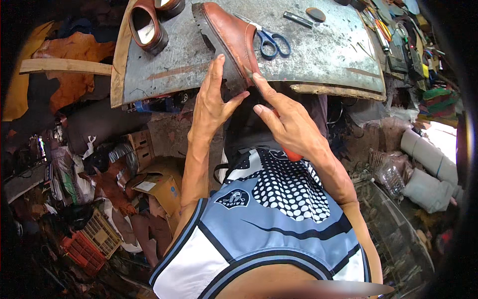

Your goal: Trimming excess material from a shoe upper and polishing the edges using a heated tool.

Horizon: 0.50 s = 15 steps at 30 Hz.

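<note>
A brown leather shoe (230,32) with a thick dark sole lies across the near edge of the worktable, toe pointing away and heel towards me. My left hand (211,97) is beside the heel, its fingers stretched up along the sole and its thumb apart under the heel. My right hand (291,122) has its index fingertip at the shoe's back upper edge, thumb held out. Its other fingers are curled and mostly hidden around an orange object (291,154), which shows below the palm. Blue-handled scissors (269,45) lie just right of the shoe.
Another brown shoe (146,31) stands at the table's left, beside part of a further one. A dark narrow tool (298,19) and an oval piece (315,14) lie at the back. Crates (83,251), a cardboard box (160,187) and leather scraps fill the left floor; wrapped rolls (428,154) lie right.
</note>
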Each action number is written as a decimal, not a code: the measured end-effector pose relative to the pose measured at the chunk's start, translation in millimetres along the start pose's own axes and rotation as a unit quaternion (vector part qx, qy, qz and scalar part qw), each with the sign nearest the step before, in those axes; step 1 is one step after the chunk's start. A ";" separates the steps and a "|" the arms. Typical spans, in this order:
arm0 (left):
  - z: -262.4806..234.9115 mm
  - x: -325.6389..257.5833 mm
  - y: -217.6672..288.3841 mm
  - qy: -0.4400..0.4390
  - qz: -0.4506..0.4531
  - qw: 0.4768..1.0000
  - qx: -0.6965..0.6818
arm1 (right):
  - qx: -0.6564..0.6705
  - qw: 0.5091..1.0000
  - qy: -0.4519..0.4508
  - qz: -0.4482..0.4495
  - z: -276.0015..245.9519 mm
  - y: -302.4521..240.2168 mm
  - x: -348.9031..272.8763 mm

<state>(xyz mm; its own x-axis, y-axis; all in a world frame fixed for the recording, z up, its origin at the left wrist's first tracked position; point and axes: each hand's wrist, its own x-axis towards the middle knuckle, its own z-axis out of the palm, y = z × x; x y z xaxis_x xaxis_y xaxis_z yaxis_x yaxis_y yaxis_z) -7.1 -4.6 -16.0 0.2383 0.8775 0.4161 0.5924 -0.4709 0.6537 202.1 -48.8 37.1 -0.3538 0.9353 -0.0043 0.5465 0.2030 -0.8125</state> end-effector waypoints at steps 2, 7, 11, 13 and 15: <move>-0.1 2.6 2.6 0.000 -0.004 1.000 -0.001 | -0.019 1.000 0.008 0.004 1.3 0.8 0.3; 0.3 4.8 -0.2 -0.013 -0.008 1.000 0.023 | -0.024 1.000 -0.010 0.016 3.4 -0.9 -4.5; 1.2 5.3 0.2 0.013 0.028 0.999 0.041 | -0.025 0.999 -0.015 0.032 6.6 2.9 -11.8; 1.4 5.2 1.1 0.014 0.024 0.999 0.039 | -0.014 0.999 -0.007 0.034 10.4 7.8 -16.9; 0.9 5.2 2.6 0.004 -0.003 1.000 0.027 | -0.011 1.000 0.000 0.026 15.0 13.3 -19.7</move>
<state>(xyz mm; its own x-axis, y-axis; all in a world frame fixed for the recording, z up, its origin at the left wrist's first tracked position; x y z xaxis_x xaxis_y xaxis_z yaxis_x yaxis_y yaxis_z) -3.6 -1.2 -12.7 0.2281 0.8794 0.4179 0.6348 -0.4597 0.6211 205.0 -68.9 17.6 -0.3243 0.9448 -0.0465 0.5803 0.1598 -0.7985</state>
